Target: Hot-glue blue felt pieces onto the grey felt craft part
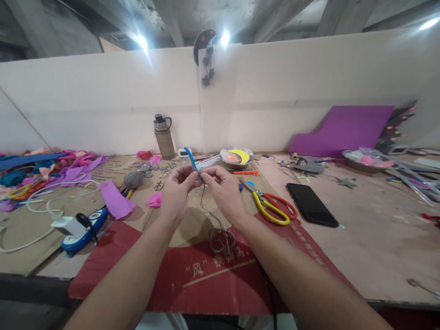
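Note:
My left hand [179, 185] is closed in a pinch, with a narrow blue strip [190, 158] rising from its fingertips. Fingertip to fingertip with it, my right hand [220, 188] pinches a grey cord [203, 197]. The cord hangs from between the thumbs and runs down to a loose coil [222, 240] on the cardboard. A small grey piece shows where the fingers meet, and the fingers hide most of it. To the right of my right hand lie scissors [271, 206] with yellow and red handles.
A black phone [312, 205] lies at the right. Behind my hands stand a bottle [164, 137] and a metal bowl [245, 165] with a yellow crescent. At the left are a grey yarn ball [133, 180], purple paper [116, 200] and a blue power strip [87, 231] with white cables.

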`<move>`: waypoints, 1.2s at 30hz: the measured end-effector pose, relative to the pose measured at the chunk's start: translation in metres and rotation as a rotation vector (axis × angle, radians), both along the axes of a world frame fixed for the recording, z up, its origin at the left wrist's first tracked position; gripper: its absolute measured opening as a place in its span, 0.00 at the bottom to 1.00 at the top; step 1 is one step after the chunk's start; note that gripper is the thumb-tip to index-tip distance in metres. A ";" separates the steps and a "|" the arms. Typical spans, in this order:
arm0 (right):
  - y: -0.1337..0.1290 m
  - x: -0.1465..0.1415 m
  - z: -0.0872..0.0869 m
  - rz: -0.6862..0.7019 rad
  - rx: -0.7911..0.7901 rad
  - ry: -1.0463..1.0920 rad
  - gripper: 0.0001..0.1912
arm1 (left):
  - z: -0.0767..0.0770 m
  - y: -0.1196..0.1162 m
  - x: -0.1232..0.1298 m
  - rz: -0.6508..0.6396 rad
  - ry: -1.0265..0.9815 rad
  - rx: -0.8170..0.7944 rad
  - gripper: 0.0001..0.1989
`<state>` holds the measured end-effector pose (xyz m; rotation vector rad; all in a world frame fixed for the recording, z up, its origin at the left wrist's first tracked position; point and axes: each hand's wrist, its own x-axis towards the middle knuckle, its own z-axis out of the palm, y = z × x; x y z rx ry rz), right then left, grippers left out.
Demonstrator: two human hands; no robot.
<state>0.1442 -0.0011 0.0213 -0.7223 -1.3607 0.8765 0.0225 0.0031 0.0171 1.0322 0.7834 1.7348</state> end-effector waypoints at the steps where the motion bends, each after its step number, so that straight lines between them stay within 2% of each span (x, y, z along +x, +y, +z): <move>1: 0.000 0.000 0.000 0.010 -0.009 0.010 0.07 | 0.000 0.000 0.000 -0.013 -0.006 0.003 0.16; 8: 0.002 0.000 0.000 -0.007 -0.047 0.022 0.07 | -0.006 0.001 -0.002 -0.065 0.103 0.040 0.09; 12: 0.003 0.001 0.000 0.000 -0.067 0.007 0.07 | -0.007 -0.002 -0.002 -0.088 0.288 0.090 0.13; 14: 0.005 0.001 -0.001 0.005 -0.073 0.007 0.08 | -0.006 -0.004 -0.003 -0.065 0.381 0.109 0.15; 20: 0.010 0.000 -0.007 0.043 -0.067 0.004 0.09 | 0.001 -0.006 -0.003 0.117 0.562 0.123 0.12; 24: 0.013 -0.001 -0.010 0.063 -0.064 0.018 0.08 | 0.000 -0.002 -0.001 0.128 0.542 0.121 0.11; 28: 0.016 0.000 -0.010 0.026 -0.031 0.010 0.07 | -0.003 0.005 0.002 0.066 0.454 0.138 0.09; 36: 0.014 0.001 -0.008 0.004 -0.026 0.023 0.07 | 0.002 0.013 0.010 0.054 0.405 0.112 0.08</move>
